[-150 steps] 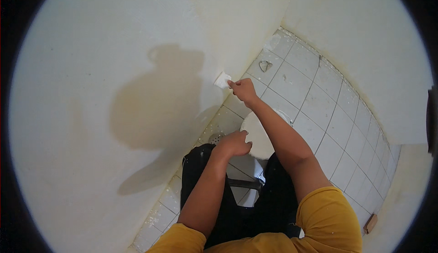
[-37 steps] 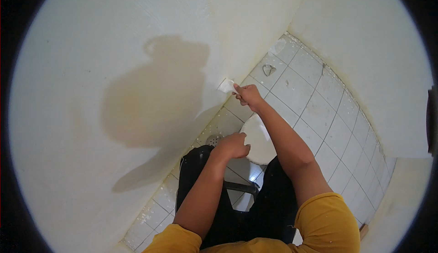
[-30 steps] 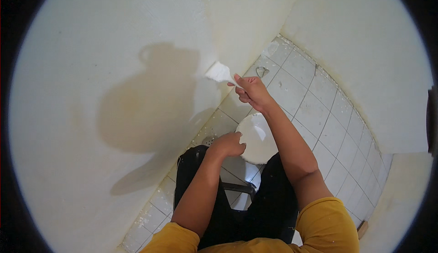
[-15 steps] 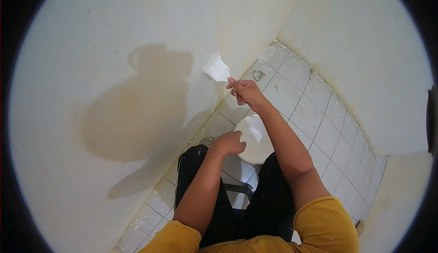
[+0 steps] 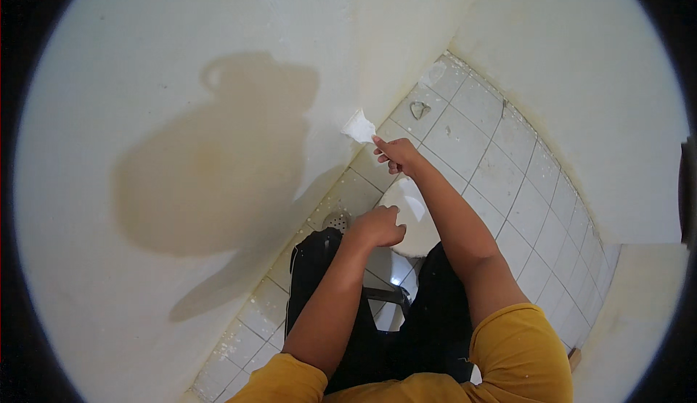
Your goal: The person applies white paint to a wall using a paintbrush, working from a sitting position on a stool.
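Observation:
My right hand [image 5: 396,155] grips the handle of a paintbrush [image 5: 358,127], its fingers closed. White paint coats the brush head, which rests against the pale wall [image 5: 312,33] low down, near the floor's edge. My left hand [image 5: 381,226] is closed at the left rim of a round white bucket [image 5: 417,239], with its fingertips over the rim. White paint shows inside. The bucket is between my knees, partly hidden by my right forearm and leg.
A small heart-shaped object [image 5: 419,110] lies on the white tiled floor [image 5: 494,174], which is spotted with paint. Beside my left knee is a perforated grey piece [image 5: 336,221]. A dark bar [image 5: 383,295] shows between my legs. Walls rise at left and right, with my shadow on the left one.
My right hand has drawn the brush downward along the wall and a little to the right. My left hand stays at the bucket's rim. The whole view has shifted slightly.

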The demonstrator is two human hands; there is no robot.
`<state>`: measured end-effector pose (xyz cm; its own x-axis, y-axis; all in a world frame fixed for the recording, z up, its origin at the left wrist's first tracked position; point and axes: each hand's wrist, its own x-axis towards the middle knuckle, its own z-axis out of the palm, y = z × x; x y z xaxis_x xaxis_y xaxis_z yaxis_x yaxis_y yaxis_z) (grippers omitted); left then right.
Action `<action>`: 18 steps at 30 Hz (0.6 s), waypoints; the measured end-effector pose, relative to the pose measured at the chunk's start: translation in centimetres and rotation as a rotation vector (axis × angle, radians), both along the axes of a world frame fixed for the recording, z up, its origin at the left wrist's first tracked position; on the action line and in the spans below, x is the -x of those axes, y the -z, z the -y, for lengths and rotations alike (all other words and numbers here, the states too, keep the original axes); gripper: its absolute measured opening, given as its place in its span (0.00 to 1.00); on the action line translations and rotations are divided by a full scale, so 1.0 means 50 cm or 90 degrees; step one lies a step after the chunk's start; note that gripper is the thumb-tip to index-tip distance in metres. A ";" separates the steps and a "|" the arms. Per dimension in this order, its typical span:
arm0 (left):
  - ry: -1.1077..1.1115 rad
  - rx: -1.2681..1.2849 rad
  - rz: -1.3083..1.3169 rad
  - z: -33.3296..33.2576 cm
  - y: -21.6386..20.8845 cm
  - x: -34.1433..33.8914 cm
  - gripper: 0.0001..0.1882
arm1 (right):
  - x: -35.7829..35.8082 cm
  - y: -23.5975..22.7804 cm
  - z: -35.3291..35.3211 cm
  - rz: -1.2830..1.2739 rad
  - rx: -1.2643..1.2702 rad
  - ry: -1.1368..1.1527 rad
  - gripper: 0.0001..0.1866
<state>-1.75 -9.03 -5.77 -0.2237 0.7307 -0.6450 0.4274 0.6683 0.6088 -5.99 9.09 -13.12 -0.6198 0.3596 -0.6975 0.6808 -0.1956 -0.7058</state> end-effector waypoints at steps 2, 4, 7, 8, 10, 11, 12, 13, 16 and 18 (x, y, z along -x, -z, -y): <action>-0.003 0.003 -0.002 0.000 -0.001 0.000 0.30 | 0.004 0.009 0.001 0.004 0.013 0.003 0.26; -0.001 0.009 -0.002 -0.002 -0.006 0.000 0.30 | 0.007 0.018 -0.001 0.008 0.024 0.008 0.26; -0.002 0.011 -0.002 -0.005 -0.006 0.000 0.30 | 0.015 0.028 -0.005 0.035 0.044 0.015 0.23; -0.006 0.009 -0.001 -0.006 -0.006 0.000 0.30 | 0.020 0.030 -0.003 0.046 0.050 0.032 0.21; -0.004 0.021 -0.005 -0.006 0.000 -0.003 0.30 | 0.028 0.033 0.001 0.054 0.058 0.050 0.19; -0.004 0.032 -0.008 -0.006 0.002 -0.005 0.30 | 0.031 0.034 0.003 0.043 0.071 0.067 0.18; -0.005 0.034 -0.011 -0.005 0.004 -0.005 0.30 | 0.034 0.035 0.005 0.032 0.084 0.085 0.16; -0.006 0.033 -0.015 -0.004 0.004 -0.004 0.30 | 0.037 0.039 0.006 0.029 0.086 0.084 0.16; -0.006 0.027 -0.023 -0.002 -0.001 -0.001 0.30 | 0.042 0.055 0.013 0.031 0.116 0.084 0.17; -0.002 0.020 -0.024 -0.003 -0.004 -0.003 0.30 | 0.046 0.076 0.017 0.038 0.063 0.040 0.15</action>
<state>-1.59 -8.86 -5.58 -0.2504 0.7096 -0.6586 0.4476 0.6881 0.5712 -8.28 8.26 -16.90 -0.5538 0.3243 -0.7669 0.7056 -0.3063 -0.6390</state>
